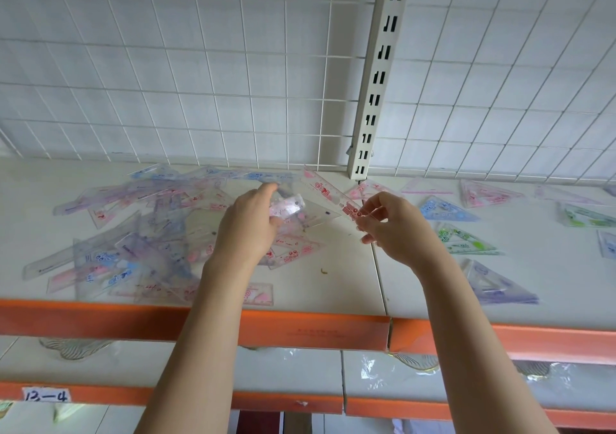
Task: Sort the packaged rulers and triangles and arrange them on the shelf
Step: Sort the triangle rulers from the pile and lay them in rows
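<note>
A jumbled pile of clear packaged rulers and triangles (140,243) with pink, blue and purple print covers the left part of the white shelf (333,287). My left hand (248,223) hovers over the pile's right edge, fingers closed on a small clear pink-printed package (288,206). My right hand (390,223) pinches the near end of a pink-printed clear triangle (325,190) that slants up toward the back wall. On the right shelf section single triangles lie spread apart: blue (445,210), green (461,238), purple (496,285), pink (483,193).
An orange strip (300,332) edges the shelf front. Behind stands a white wire grid (200,66) with a slotted upright post (376,80). A lower shelf with an orange edge carries a label reading 13-4 (46,395) and plastic-wrapped items (416,362).
</note>
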The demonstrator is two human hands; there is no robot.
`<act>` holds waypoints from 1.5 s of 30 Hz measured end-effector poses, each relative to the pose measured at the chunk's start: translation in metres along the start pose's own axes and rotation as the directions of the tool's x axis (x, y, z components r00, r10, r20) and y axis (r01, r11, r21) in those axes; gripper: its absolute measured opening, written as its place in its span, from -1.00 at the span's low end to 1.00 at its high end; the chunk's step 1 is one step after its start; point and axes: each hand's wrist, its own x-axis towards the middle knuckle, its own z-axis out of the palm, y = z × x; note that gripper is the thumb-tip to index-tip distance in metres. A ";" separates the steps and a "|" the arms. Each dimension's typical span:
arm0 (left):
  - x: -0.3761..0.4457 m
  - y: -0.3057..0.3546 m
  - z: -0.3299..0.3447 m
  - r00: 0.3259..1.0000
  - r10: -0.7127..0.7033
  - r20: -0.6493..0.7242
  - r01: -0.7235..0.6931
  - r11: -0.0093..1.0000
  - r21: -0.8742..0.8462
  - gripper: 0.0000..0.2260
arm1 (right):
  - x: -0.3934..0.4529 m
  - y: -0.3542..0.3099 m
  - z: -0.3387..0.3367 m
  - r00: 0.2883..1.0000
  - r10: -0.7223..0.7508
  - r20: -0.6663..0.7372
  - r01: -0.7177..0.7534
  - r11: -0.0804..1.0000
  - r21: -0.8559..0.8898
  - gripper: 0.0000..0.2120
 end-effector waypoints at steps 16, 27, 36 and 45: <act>-0.004 -0.001 -0.007 0.993 -0.092 -0.072 0.076 0.976 -0.204 -0.81 | 0.000 0.002 0.001 1.000 -0.010 0.001 0.010 1.000 0.006 -0.96; -0.007 0.006 -0.019 0.985 -0.040 -0.170 0.025 0.996 -0.088 -0.96 | -0.002 0.005 -0.004 1.000 -0.006 0.024 0.005 1.000 0.028 -0.93; -0.006 0.027 -0.019 0.988 -0.020 -0.152 0.009 0.997 -0.073 -0.80 | -0.012 0.009 -0.024 0.996 -0.086 -0.024 0.086 0.996 -0.020 -0.73; 0.004 0.085 0.011 0.998 0.056 0.040 -0.051 0.992 -0.118 -0.52 | -0.021 0.047 -0.076 0.950 -0.157 -0.271 0.134 0.986 -0.102 -0.74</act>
